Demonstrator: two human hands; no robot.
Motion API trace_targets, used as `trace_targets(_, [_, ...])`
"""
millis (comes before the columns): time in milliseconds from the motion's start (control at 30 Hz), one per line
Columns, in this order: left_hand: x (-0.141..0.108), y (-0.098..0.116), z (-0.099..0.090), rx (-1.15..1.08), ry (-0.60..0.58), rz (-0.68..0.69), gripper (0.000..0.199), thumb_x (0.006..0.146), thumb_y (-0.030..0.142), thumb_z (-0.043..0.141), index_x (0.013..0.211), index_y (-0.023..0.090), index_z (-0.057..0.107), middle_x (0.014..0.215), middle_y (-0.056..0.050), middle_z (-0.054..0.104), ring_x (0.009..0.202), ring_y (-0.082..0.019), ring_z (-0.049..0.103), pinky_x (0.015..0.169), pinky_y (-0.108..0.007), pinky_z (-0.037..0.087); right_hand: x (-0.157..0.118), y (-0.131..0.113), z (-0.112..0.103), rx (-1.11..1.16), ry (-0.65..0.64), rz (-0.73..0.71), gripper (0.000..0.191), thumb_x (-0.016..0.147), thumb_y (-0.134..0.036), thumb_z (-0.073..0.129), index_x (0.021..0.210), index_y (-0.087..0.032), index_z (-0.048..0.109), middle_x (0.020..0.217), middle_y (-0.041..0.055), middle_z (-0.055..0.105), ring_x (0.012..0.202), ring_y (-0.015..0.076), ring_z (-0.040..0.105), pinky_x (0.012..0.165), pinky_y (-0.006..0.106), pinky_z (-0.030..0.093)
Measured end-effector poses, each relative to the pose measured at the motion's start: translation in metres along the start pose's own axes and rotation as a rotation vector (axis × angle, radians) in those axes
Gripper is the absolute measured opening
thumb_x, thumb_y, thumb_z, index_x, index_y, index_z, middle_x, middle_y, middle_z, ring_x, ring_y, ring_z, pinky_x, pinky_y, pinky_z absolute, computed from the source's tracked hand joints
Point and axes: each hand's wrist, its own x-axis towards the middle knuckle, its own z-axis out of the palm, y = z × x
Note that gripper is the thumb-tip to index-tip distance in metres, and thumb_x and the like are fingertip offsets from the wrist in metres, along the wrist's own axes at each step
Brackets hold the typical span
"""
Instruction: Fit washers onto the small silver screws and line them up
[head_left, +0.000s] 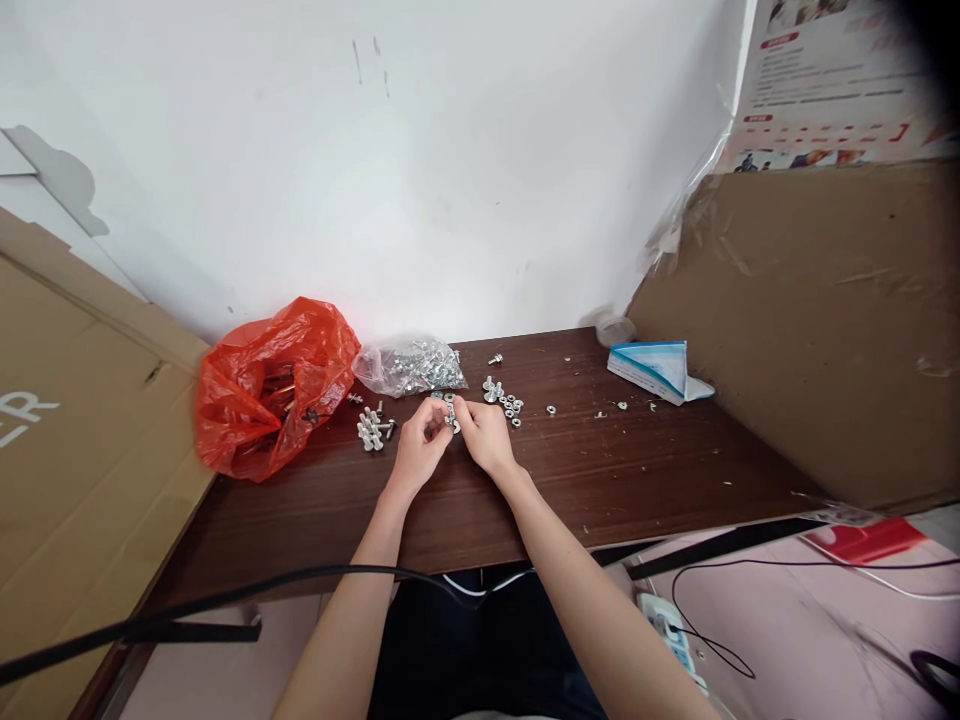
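My left hand (421,442) and my right hand (484,432) meet above the brown table (600,480). Fingers of both are closed around a small metal piece (449,420), mostly hidden between the fingertips; it looks like a bolt. Several bolts (371,429) stand grouped to the left of my left hand. Beyond my right hand lie several nuts (513,405) and a few bolts (491,388). A clear plastic bag of metal fasteners (420,367) rests behind my hands.
A red plastic bag (277,385) sits at the table's left. Cardboard stands at the left (82,420) and right (810,330). A blue-and-white packet (652,370) lies at the back right. A black cable (300,574) crosses in front of the table.
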Motion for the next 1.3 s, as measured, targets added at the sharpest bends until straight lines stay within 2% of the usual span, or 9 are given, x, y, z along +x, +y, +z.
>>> trace_targets(200, [-0.0003, 0.0, 0.0001, 0.014, -0.018, -0.064, 0.008, 0.08, 0.024, 0.055, 0.08, 0.018, 0.049, 0.063, 0.005, 0.047, 0.059, -0.01, 0.045, 0.059, -0.021, 0.036, 0.0002, 0.0035, 0.0013, 0.034, -0.007, -0.029, 0.05, 0.092, -0.046, 0.036, 0.051, -0.019, 0.042, 0.049, -0.0009, 0.041, 0.049, 0.0116, 0.037, 0.051, 0.025, 0.021])
trace_targets(467, [-0.0002, -0.0008, 0.0004, 0.016, -0.034, -0.123, 0.029, 0.086, 0.035, 0.047, 0.064, 0.016, 0.052, 0.053, 0.002, 0.05, 0.053, -0.01, 0.046, 0.057, -0.024, 0.035, 0.0015, 0.0021, 0.0002, 0.057, -0.051, -0.089, 0.05, 0.093, -0.043, 0.037, 0.051, -0.018, 0.047, 0.05, 0.0004, 0.051, 0.051, 0.0125, 0.044, 0.052, 0.024, 0.027])
trace_targets(633, [-0.0003, -0.001, 0.0002, 0.014, 0.005, -0.116, 0.033, 0.087, 0.039, 0.047, 0.064, 0.016, 0.053, 0.052, 0.002, 0.051, 0.051, -0.01, 0.046, 0.054, -0.023, 0.034, 0.0008, 0.0018, -0.0001, 0.067, -0.059, -0.097, 0.05, 0.094, -0.044, 0.036, 0.053, -0.018, 0.052, 0.052, 0.0009, 0.054, 0.052, 0.0128, 0.046, 0.055, 0.024, 0.03])
trace_targets(800, [0.0007, -0.004, 0.0003, 0.025, 0.032, -0.095, 0.026, 0.085, 0.036, 0.053, 0.075, 0.014, 0.062, 0.06, 0.0, 0.058, 0.058, -0.012, 0.053, 0.058, -0.023, 0.039, 0.0013, 0.0042, 0.001, 0.048, -0.008, -0.081, 0.049, 0.093, -0.045, 0.038, 0.053, -0.018, 0.05, 0.049, -0.0007, 0.047, 0.05, 0.012, 0.043, 0.052, 0.024, 0.025])
trace_targets(967, [0.0014, -0.0074, 0.0017, 0.019, 0.06, -0.064, 0.023, 0.082, 0.032, 0.058, 0.09, 0.014, 0.069, 0.082, -0.006, 0.068, 0.071, -0.015, 0.058, 0.065, -0.024, 0.045, 0.0018, 0.005, 0.0005, 0.051, 0.03, -0.042, 0.048, 0.091, -0.046, 0.039, 0.054, -0.018, 0.049, 0.049, -0.0015, 0.044, 0.049, 0.0115, 0.041, 0.052, 0.025, 0.024])
trace_targets(1167, [0.0008, -0.006, 0.0026, 0.023, 0.041, -0.022, 0.036, 0.076, 0.028, 0.065, 0.109, 0.015, 0.067, 0.089, -0.005, 0.064, 0.062, -0.01, 0.05, 0.055, -0.021, 0.043, 0.0014, 0.0017, -0.0014, 0.069, 0.034, -0.002, 0.047, 0.091, -0.046, 0.038, 0.053, -0.019, 0.043, 0.049, -0.0023, 0.04, 0.048, 0.0108, 0.037, 0.051, 0.025, 0.023])
trace_targets(1300, [0.0007, -0.0053, 0.0027, 0.021, 0.03, -0.03, 0.035, 0.077, 0.028, 0.064, 0.109, 0.015, 0.067, 0.087, -0.005, 0.064, 0.061, -0.009, 0.05, 0.054, -0.021, 0.042, 0.0017, 0.0016, -0.0018, 0.071, 0.026, 0.004, 0.047, 0.091, -0.046, 0.038, 0.054, -0.018, 0.045, 0.049, -0.0022, 0.04, 0.048, 0.0109, 0.038, 0.051, 0.025, 0.024])
